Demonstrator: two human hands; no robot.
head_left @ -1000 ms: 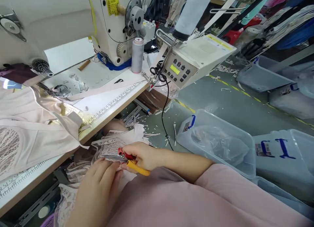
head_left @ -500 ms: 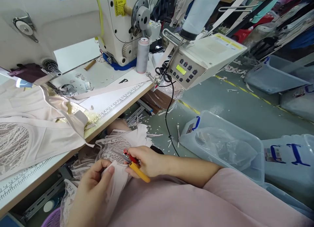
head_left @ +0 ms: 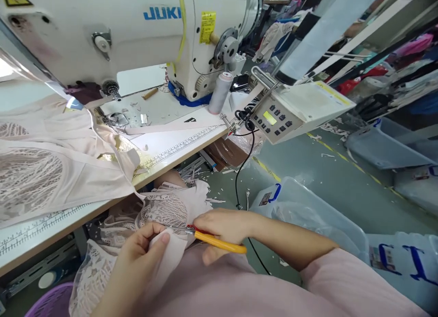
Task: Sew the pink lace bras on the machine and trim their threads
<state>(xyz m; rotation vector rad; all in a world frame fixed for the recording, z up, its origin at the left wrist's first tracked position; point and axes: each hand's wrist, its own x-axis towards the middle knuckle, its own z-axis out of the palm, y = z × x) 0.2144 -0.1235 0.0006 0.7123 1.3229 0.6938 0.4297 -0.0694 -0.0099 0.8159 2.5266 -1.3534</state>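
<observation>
My left hand point(head_left: 142, 251) pinches the edge of a pale pink fabric piece point(head_left: 173, 251) between thumb and fingers, over my lap. My right hand point(head_left: 222, 230) is closed around scissors point(head_left: 219, 242) with orange and red handles. Their blades point left, right at the fabric edge by my left fingertips; whether they cut into it I cannot tell. Beyond the hands, a lace garment point(head_left: 171, 210) of the same pale pink hangs over my knees. More lace point(head_left: 92, 271) drapes below my left forearm.
A white sewing machine point(head_left: 143, 38) stands on the table point(head_left: 185, 146), which has a printed ruler along its edge. Pale lace garments point(head_left: 78, 175) lie at its left. A thread cone point(head_left: 221, 92) and a control box point(head_left: 284, 114) stand right. Clear plastic bins point(head_left: 308, 207) are on the floor.
The view has shifted left and up, bringing more of the machine in. My right hand has moved slightly right with the scissors, whose handles have swung wider and flatter. My left hand still pinches the fabric.
</observation>
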